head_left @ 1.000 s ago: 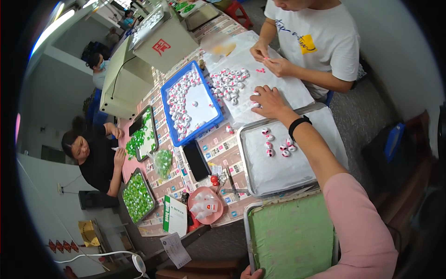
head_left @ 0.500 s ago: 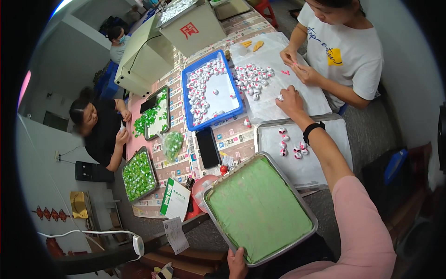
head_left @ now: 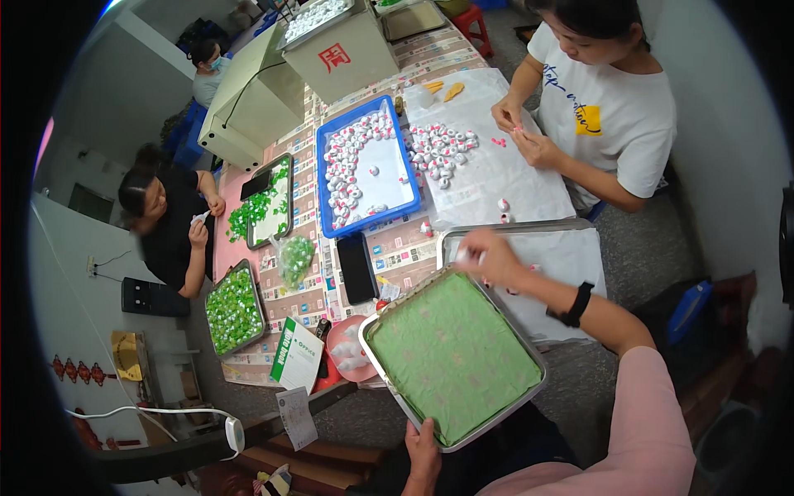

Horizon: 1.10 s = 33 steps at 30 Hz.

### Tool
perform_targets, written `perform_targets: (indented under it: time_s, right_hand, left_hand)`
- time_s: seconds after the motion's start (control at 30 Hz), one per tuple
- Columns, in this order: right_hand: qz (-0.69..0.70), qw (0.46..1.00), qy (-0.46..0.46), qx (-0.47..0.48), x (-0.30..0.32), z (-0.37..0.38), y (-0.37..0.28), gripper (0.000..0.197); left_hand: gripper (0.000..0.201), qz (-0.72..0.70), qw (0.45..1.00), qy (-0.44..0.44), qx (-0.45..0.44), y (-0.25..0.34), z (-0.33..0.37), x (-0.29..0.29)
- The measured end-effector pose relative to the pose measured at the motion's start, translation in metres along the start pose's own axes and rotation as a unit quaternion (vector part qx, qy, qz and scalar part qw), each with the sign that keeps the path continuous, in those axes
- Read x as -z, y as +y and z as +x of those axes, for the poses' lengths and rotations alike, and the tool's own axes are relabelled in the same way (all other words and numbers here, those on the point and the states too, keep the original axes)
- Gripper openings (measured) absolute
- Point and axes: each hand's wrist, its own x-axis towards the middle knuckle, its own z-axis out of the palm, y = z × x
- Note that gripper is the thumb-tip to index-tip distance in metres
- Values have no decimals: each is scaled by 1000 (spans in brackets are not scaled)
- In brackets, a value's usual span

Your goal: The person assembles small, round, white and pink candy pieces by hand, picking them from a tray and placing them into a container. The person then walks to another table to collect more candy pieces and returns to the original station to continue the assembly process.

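Observation:
My left hand [head_left: 423,453] grips the near left corner of a metal tray [head_left: 536,388] lined with a green sheet [head_left: 451,355], its thumb on the rim. The tray is tilted over the table's near edge. Over its far rim my right hand [head_left: 499,263], blurred by motion, has its fingers closed on a small white piece. Beneath the right forearm lies a second metal tray with white paper [head_left: 571,256]; several white-and-pink pieces there are mostly hidden. Two similar pieces [head_left: 504,211] rest just beyond that tray.
A blue tray [head_left: 416,202] holds many white-and-pink pieces, with more [head_left: 442,149] heaped beside it. A black phone [head_left: 356,269], a notebook [head_left: 298,355] and a pink plate [head_left: 335,335] stand left of my tray. Co-workers sit right [head_left: 612,116] and left [head_left: 165,219], the left one near green-filled trays [head_left: 263,318].
My right hand has moved from the far paper back toward me, to the far rim of the green-lined tray. Two pieces are now visible where it was. My left hand still holds the tray.

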Motion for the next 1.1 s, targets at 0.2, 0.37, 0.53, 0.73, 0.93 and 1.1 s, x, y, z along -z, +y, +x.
perform_targets:
  time_s: [0.2,0.37,0.53,0.73,0.93,1.1]
  right_hand:
    - [-241,928,-194,206,-25,-89,-30,27]
    - [-270,908,-247,202,-15,-93,-56,28]
    - [-216,932,-220,189,-2,-92,-79,29]
    - [-177,979,51,91,50,-30,-37,17]
    - [-155,988,17,3,54,-35,-43,18]
    - [-164,984,-21,59,41,-73,-66,18]
  left_hand:
    - [33,-18,999,-22,20,-4,4,-2]
    - [34,-38,998,-33,40,-7,5,1]
    - [41,-42,997,-54,41,-12,16,6]
    - [35,-34,998,-36,38,-7,17,3]
    - [36,-45,997,-63,29,-3,15,4]
    - [37,-40,997,-59,29,-6,16,3]
